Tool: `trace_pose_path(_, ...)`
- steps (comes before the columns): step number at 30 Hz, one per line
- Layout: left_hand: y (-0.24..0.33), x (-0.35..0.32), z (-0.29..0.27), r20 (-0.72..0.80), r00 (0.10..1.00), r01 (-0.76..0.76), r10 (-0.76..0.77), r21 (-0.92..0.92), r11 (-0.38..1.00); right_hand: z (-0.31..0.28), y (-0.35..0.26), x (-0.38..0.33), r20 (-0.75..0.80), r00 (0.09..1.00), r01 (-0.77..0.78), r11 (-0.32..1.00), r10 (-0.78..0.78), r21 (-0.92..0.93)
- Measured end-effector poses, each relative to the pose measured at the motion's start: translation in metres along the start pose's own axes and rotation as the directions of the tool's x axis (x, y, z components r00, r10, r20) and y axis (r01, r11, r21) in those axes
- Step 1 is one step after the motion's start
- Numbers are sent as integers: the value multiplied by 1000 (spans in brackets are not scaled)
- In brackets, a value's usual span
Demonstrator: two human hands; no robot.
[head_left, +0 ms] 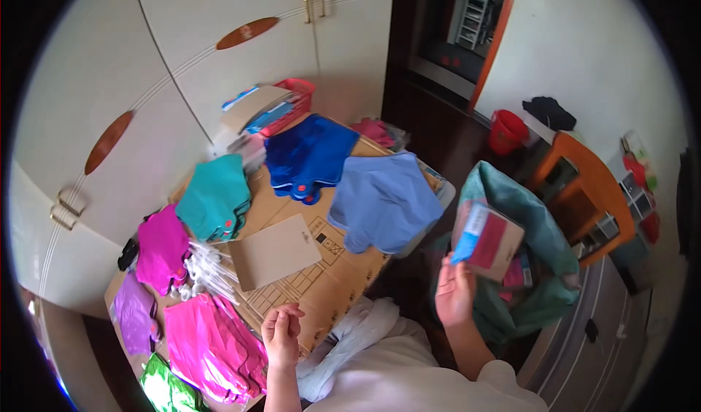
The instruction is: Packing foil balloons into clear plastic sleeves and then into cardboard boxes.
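Observation:
My right hand [456, 291] is at the left side of a large green bag [544, 182]. Its fingertips are at the blue corner of a flat package [496, 245] with pink, blue and brown cardboard areas, tilted over the bag's opening. My left hand [282, 329], fingers curled in with nothing visible in them, hovers over the near edge of the cardboard-covered table [321, 295]. Beyond it lies a bare grey-brown card [276, 251]. Left of that card is a bunch of thin white sticks [208, 270].
Flat, shiny coloured stacks ring the table: dark blue [310, 156], light blue [383, 200], teal [214, 197], magenta [162, 244], purple [136, 313], hot pink [212, 346] and green [166, 385]. A red basket [301, 94] holds packages. Beyond the bag are an orange wooden chair [588, 186] and red bucket [507, 131].

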State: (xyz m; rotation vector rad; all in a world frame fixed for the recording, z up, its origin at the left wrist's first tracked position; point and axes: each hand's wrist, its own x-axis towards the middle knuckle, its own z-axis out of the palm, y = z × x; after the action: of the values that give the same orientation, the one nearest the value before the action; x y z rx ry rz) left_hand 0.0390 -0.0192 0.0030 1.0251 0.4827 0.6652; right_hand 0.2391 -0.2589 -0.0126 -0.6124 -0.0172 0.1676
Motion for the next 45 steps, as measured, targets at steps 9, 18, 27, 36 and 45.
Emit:
trace_pose_path(9, 6, -40, -16, 110, 971, 170, -212, 308, 936, 11, 1, 11, -64, 966, -259, 924, 251, -282)
trace_pose_path(18, 14, -164, -100, 179, 971, 54, -158, 482, 875, 108, 127, -62, 704, 272, 157, 692, 656, -705)
trace_pose_path(27, -139, -299, -246, -963, 136, 709, 233, 259, 656, 197, 231, -87, 883, -259, 748, 659, 392, -73)
trace_pose_path(36, -257, -318, -276, -902, 337, 910, 271, 238, -341, 211, 247, -22, 799, -337, 914, 378, 499, 149)
trace_pose_path(45, -222, -261, -288, -779, 624, 757, -61, 622, -203, 214, 240, 19, 740, -433, 888, 386, 516, 250)
